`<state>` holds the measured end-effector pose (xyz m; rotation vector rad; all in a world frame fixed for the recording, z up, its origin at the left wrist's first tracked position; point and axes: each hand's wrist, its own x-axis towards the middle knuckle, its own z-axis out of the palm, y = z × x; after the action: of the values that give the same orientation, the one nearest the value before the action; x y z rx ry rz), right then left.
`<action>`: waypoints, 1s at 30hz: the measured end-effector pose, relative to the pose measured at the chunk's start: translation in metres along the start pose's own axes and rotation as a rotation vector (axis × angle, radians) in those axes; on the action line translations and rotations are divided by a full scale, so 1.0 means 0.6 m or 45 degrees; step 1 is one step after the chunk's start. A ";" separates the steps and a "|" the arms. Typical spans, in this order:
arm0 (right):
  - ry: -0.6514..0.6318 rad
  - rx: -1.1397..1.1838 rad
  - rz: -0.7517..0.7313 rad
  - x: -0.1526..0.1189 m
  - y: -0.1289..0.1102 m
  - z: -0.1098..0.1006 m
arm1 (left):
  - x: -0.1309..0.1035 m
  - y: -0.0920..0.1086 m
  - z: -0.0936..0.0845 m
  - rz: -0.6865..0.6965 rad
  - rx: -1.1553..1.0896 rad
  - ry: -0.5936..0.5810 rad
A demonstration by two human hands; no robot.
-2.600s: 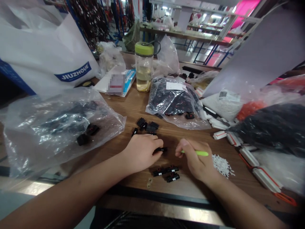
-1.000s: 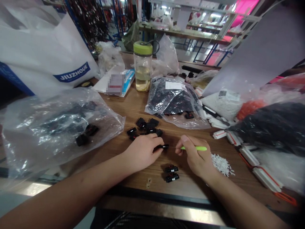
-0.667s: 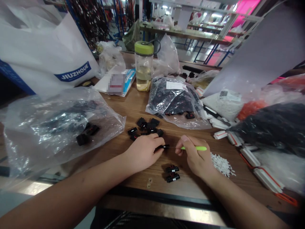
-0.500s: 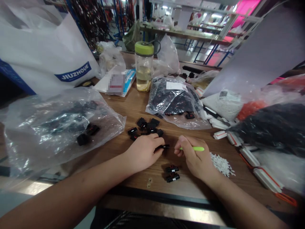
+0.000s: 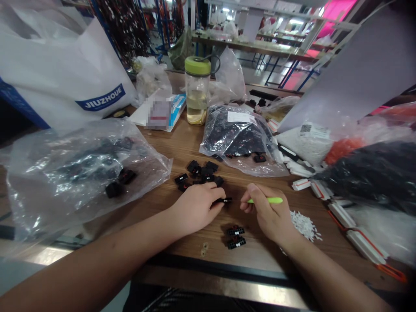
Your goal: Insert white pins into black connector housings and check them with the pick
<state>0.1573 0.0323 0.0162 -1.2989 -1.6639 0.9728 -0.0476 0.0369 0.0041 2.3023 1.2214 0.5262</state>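
Note:
My left hand is closed on a black connector housing, which pokes out past the fingertips with a white spot on its end. Facing it, my right hand pinches a thin tool with a bright green handle; its fine tip points left towards the housing, and I cannot make out whether they touch. Two black connector housings with white pieces in them lie one behind the other below my hands. A loose pile of black housings sits just beyond my left hand. Small white plugs are heaped beside my right wrist.
A clear bag of black parts lies behind the pile, another open plastic bag to the left. A green-lidded bottle stands at the back. White strips with orange edges and more bags line the right side.
My right hand has shifted slightly to the right with the green-handled tool, away from the housing. My left hand keeps its hold and place.

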 end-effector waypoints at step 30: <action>-0.019 -0.032 -0.111 -0.007 -0.007 0.000 | -0.001 0.004 0.001 -0.007 -0.109 -0.023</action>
<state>0.1567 0.0272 0.0195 -1.2281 -1.7344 0.9143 -0.0461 0.0348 0.0052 2.2266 1.1734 0.5437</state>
